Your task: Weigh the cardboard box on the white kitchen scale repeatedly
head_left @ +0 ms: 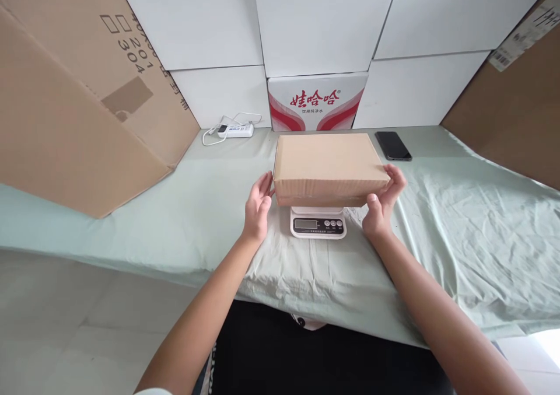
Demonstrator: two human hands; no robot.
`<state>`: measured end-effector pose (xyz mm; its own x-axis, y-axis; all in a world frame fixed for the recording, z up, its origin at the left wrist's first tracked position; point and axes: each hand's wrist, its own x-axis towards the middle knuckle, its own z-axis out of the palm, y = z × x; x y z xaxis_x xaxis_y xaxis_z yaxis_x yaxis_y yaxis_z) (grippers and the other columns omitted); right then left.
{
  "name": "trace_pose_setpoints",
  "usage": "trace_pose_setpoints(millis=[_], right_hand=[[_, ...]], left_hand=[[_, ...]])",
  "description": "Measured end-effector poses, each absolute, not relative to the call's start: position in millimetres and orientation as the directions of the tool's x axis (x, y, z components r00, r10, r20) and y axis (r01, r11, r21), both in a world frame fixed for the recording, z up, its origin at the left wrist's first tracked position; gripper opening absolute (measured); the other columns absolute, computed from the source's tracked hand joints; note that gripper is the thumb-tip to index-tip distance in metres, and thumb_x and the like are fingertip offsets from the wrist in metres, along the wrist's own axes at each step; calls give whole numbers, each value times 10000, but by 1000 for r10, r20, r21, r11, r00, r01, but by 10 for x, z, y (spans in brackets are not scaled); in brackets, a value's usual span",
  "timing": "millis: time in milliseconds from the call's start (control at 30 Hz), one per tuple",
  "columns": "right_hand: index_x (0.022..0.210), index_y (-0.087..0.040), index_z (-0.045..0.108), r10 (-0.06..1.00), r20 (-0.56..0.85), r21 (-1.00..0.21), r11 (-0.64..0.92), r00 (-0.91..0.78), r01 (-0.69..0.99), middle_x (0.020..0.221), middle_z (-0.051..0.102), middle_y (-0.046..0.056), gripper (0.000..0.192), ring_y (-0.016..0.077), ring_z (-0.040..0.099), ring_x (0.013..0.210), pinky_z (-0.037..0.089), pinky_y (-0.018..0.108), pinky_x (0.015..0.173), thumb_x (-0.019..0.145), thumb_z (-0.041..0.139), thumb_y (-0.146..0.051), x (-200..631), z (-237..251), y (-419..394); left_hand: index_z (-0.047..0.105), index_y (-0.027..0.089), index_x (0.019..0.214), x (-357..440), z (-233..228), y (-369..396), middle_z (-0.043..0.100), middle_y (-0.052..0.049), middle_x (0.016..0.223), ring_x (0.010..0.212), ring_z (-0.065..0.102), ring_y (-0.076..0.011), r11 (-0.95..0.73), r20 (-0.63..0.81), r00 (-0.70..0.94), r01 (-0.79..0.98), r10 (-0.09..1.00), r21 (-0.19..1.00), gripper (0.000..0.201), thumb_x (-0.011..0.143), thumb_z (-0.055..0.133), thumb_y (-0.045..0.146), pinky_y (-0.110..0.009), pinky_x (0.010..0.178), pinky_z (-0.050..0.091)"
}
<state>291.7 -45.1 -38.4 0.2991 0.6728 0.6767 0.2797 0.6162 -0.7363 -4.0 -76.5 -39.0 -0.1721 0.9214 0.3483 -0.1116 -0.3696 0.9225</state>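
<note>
A closed brown cardboard box [330, 158] sits over a small white digital scale [318, 224], covering its weighing plate; whether its weight rests there fully I cannot tell. The scale's display and several round buttons face me, but no digits are readable. My left hand [258, 208] is beside the box's left end, fingers stretched out and thumb apart, fingertips at the corner. At the opposite end, my right hand [384, 199] grips the box's right front corner, with its thumb at the front face and fingers along the side.
A black phone [393, 146] lies behind the box to the right. A white device with a cable [236, 130] lies at the back left. White boxes [317, 101] are stacked behind the green cloth-covered table [210, 208]. Large cartons [87, 109] flank both sides.
</note>
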Motion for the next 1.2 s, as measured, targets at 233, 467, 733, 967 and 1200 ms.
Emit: trace_pose_setpoints(millis=[233,467,733,967,1200], right_hand=[[1449,-430,490,734,432,-819,563,524,-113,1403,531,59,736,289,671,1137,559,545,1070,785,642,-709,3054,-303,-275],[1317,-372,594,772,309,-840,495,555,-221,1224,612,42,661,227,643,950,530,401,850,761,698,-715,3104,-303,-215],[1195,-342,742,824,321,-865,456,467,-211,1054,691,21,543,220,667,920,552,366,783,805,708,-718,3081,-314,-225],[1354,-395,713,803,440,-860,505,402,-67,1216,736,36,593,301,733,1168,615,522,1046,882,654,-750,3055,-364,-284],[1592,-450,588,784,574,-817,566,236,108,1550,680,48,736,414,599,1553,404,738,1361,949,580,-809,3068,-398,-373]], left_hand=[[601,280,1537,-133,-394,-710,640,-217,1712,1646,583,-390,-384,348,-290,-77,892,920,793,960,643,823,-568,1263,556],[683,257,1339,-108,-377,-683,875,-160,1294,1204,853,-341,-321,287,-367,-33,885,947,596,997,639,742,-478,952,667],[655,265,1402,-132,-395,-654,856,-154,1328,1177,838,-319,-309,284,-372,-11,884,951,609,1031,574,742,-443,892,648],[687,267,1392,-111,-383,-699,810,-176,1444,1322,789,-359,-347,322,-293,-35,900,937,683,990,597,812,-487,966,658],[659,289,1576,-20,-361,-770,627,-155,1734,1644,565,-398,-435,435,-34,4,900,901,843,988,543,882,-550,1297,537]])
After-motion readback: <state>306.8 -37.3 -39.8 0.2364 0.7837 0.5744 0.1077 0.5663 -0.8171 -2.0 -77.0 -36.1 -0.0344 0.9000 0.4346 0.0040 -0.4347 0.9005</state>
